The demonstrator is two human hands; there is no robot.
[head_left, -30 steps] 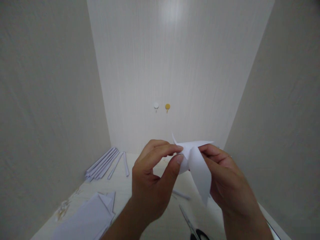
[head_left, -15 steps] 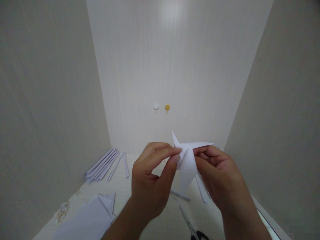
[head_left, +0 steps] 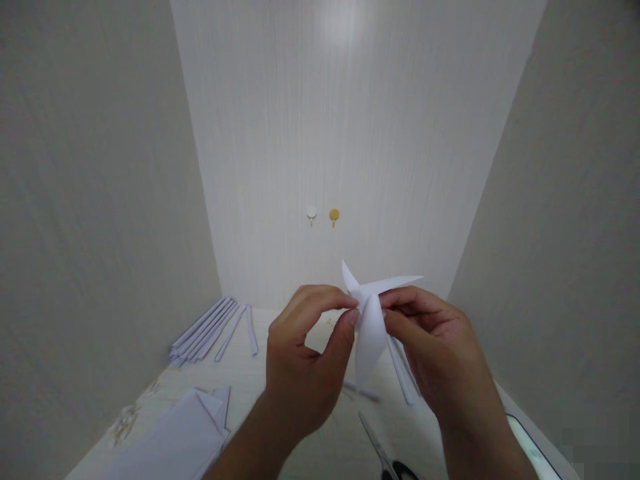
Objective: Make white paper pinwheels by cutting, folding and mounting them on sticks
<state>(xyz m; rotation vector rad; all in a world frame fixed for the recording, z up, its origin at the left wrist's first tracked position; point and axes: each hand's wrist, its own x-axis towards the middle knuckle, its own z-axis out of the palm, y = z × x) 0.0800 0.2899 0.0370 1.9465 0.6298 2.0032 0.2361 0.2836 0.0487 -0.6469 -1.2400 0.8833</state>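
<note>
A white folded paper pinwheel (head_left: 371, 337) is held up above the table between my two hands, its pointed blades spreading upward, to the right and down. My left hand (head_left: 310, 353) pinches its left side near the centre between thumb and index finger. From the right, my right hand (head_left: 435, 347) grips it with thumb and fingertips close to the middle. Part of the paper behind my right fingers is hidden. Below the hands lie scissors (head_left: 383, 450) with black handles, blades pointing away from me.
Several rolled or folded paper strips (head_left: 205, 330) lie at the back left; more strips (head_left: 401, 373) lie behind my right hand. Folded white sheets (head_left: 173, 437) rest at the front left. A phone-like device (head_left: 533, 447) is at right. Two hooks (head_left: 334, 215) are on the back wall.
The pinwheel has turned slightly, its right blade tilting upward and its lower blade shifting left. My right fingers have moved left, closer to its centre. The left index finger is more bent.
</note>
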